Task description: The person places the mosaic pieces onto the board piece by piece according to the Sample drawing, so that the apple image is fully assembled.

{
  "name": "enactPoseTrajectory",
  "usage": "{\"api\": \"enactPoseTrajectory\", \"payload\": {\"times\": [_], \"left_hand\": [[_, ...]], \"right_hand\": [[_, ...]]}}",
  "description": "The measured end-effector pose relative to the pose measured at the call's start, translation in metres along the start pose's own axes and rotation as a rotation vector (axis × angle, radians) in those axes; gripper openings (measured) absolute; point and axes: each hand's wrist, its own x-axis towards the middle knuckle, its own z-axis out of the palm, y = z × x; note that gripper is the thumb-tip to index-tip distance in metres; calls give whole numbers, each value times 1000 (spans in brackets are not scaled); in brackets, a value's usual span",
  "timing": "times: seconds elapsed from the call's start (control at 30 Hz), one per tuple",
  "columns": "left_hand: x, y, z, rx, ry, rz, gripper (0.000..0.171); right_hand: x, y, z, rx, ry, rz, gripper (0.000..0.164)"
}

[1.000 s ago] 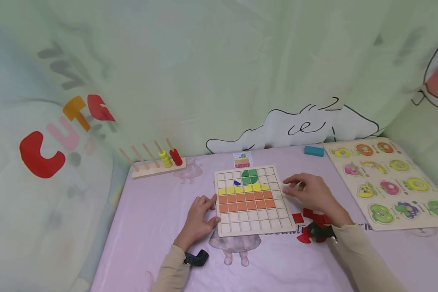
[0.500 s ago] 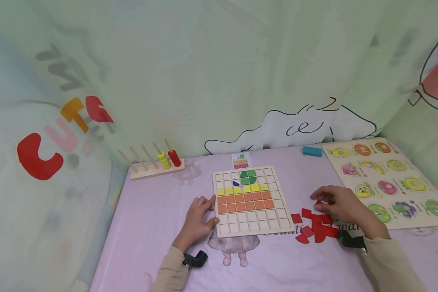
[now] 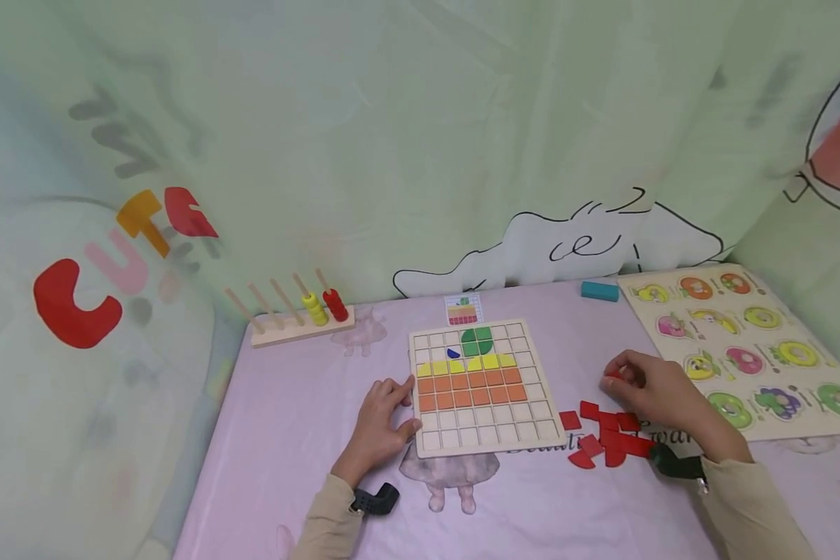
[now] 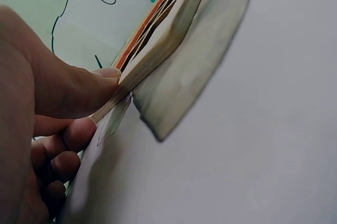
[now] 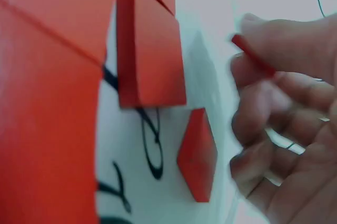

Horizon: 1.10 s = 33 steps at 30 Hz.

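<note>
My left hand [image 3: 374,429] touches the left edge of a wooden grid board [image 3: 462,440] with its thumb and index finger. In the left wrist view the thumb [image 4: 79,90] lies against the board's edge [image 4: 152,58]. Set in the board are orange square tiles [image 3: 471,387], a row of yellow pieces [image 3: 465,363], green pieces [image 3: 477,341] and a small blue piece [image 3: 453,353]. My right hand [image 3: 654,393] pinches a thin red tile [image 5: 254,56] between thumb and index finger, its shape mostly hidden. Below that hand lie several loose red tiles [image 3: 612,439].
Behind the board is a small picture card [image 3: 463,309]. An abacus [image 3: 304,325] with yellow and red beads stands at the back left. A teal block [image 3: 599,291] and a wooden fruit puzzle board [image 3: 707,397] lie on the right side of the pink cloth [image 3: 525,513].
My right hand has moved from the board's right edge over to the red tiles, and now holds one slightly raised. My left hand has stayed at the board's left edge.
</note>
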Motion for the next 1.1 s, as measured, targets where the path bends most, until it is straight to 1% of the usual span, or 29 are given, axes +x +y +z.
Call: {"api": "enactPoseTrajectory", "payload": {"times": [0.1, 0.23, 0.27, 0.33, 0.47, 0.57, 0.63, 0.8, 0.9, 1.03, 1.1], "left_hand": [[0, 1, 1, -4, 1, -4, 71], [0, 1, 0, -9, 4, 7, 70], [0, 1, 0, -10, 4, 9, 70], [0, 1, 0, -10, -1, 10, 71], [0, 0, -1, -3, -4, 20, 72], [0, -1, -1, -2, 3, 45, 73], [0, -2, -1, -2, 4, 57, 73], [-1, -3, -1, 1, -19, 37, 75], [0, -5, -2, 2, -27, 37, 76], [1, -7, -1, 1, -28, 54, 76], [1, -9, 0, 8, -30, 58, 76]], "right_hand": [[3, 0, 3, 15, 102, -18, 36], [6, -4, 11, 44, 235, -44, 35], [7, -6, 13, 58, 253, -43, 34], [8, -13, 19, 93, 264, -35, 34], [9, -35, 30, 174, 199, -15, 39], [11, -54, 40, 233, 139, -34, 39], [14, -67, 49, 263, 114, -60, 38], [20, -101, 76, 303, 56, -134, 35], [22, -119, 91, 318, -1, -185, 32], [24, -139, 107, 341, -74, -248, 29], [26, -147, 114, 337, -84, -288, 28]]}}
